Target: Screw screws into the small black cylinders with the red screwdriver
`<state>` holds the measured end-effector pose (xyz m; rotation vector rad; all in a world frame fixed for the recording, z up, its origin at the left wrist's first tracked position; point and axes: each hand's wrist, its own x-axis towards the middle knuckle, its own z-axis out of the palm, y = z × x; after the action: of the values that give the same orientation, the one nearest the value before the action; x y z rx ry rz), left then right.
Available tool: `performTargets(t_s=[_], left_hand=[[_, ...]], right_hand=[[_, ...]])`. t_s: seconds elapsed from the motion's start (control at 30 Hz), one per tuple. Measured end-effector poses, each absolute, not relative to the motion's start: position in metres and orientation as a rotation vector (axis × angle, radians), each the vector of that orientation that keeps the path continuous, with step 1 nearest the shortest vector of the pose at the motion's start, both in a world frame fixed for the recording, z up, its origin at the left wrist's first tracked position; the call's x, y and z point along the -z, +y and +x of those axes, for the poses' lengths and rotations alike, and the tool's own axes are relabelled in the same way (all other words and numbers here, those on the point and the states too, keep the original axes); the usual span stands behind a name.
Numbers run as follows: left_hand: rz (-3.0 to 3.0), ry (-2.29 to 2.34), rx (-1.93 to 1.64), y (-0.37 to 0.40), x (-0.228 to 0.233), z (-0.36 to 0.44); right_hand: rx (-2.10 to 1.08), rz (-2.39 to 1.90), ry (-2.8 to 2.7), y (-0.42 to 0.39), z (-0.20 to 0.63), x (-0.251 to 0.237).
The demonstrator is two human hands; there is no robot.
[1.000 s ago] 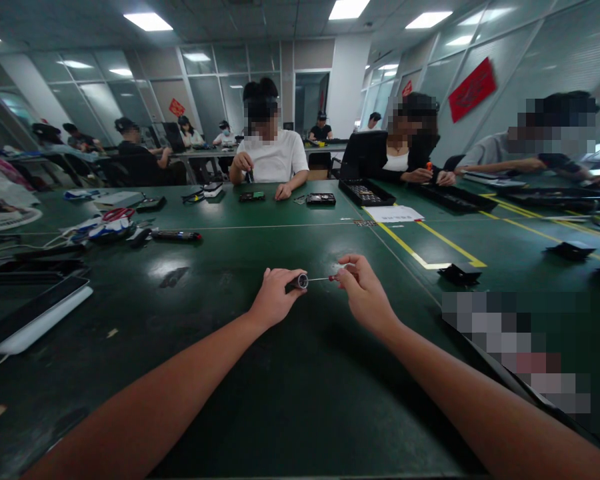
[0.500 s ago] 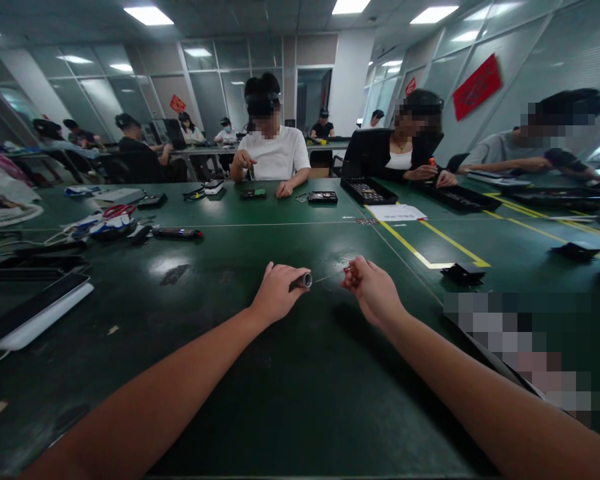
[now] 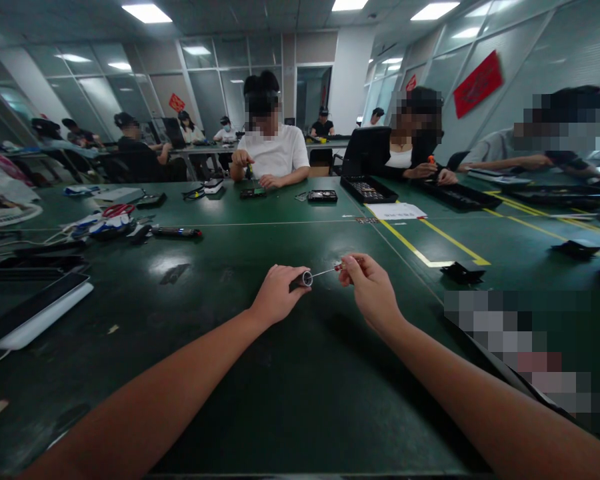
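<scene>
My left hand (image 3: 276, 293) is closed around a dark tube (image 3: 303, 279), whose round silver-rimmed end faces right. In my right hand (image 3: 373, 285) is a small screwdriver (image 3: 338, 267) with a reddish handle, gripped between thumb and fingers. Its thin bright shaft points left, and the tip reaches the tube's rim. Whether the tip touches the rim or sits inside it, I cannot tell. Both hands are over the green table (image 3: 260, 407), and my fingers hide most of the tube and part of the handle.
On the left lie a black-and-white device (image 3: 45, 310), red-handled scissors (image 3: 119, 210) and a dark pen-like tool (image 3: 176, 233). Small black parts (image 3: 463, 273) rest at right beside yellow tape (image 3: 433, 262). Across the table, co-workers sit by black trays (image 3: 368, 190) and a paper sheet (image 3: 396, 211).
My right hand has turned, so the screwdriver's handle and shaft show more clearly, with the shaft now lined up with the tube's end. The left hand stays nearly still.
</scene>
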<state>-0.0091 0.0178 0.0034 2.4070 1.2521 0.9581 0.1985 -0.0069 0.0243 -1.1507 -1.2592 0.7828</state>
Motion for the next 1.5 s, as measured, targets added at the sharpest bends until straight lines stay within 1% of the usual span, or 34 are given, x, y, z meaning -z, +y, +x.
performTargets(t_s=[0.2, 0.4, 0.57, 0.77, 0.93, 1.13, 1.33, 1.5], left_hand=[[2.385, 1.286, -0.977, 0.019, -0.003, -0.01], [2.408, 1.295, -0.956, 0.018, -0.004, -0.011], [2.431, 1.293, -0.96, 0.019, -0.002, -0.012], [2.445, 1.282, -0.923, 0.017, -0.004, -0.012], [2.418, 1.322, -0.933, 0.017, -0.005, -0.013], [2.437, 1.318, -0.942, 0.019, -0.002, -0.012], [2.441, 1.307, -0.926, 0.017, -0.002, -0.013], [2.421, 1.337, -0.942, 0.019, -0.003, -0.015]], right_hand=[[-0.842, -1.067, -1.387, -0.014, 0.199, -0.03], [-0.742, -1.217, -1.354, -0.016, 0.195, -0.026], [-0.759, -1.165, -1.369, -0.017, 0.195, -0.028], [-0.653, -1.275, -1.468, -0.018, 0.196, -0.029], [-0.76, -1.17, -1.373, -0.015, 0.197, -0.021], [-0.704, -1.15, -1.426, -0.015, 0.195, -0.021], [-0.69, -1.258, -1.413, -0.017, 0.194, -0.027], [-0.792, -1.16, -1.292, -0.011, 0.195, -0.024]])
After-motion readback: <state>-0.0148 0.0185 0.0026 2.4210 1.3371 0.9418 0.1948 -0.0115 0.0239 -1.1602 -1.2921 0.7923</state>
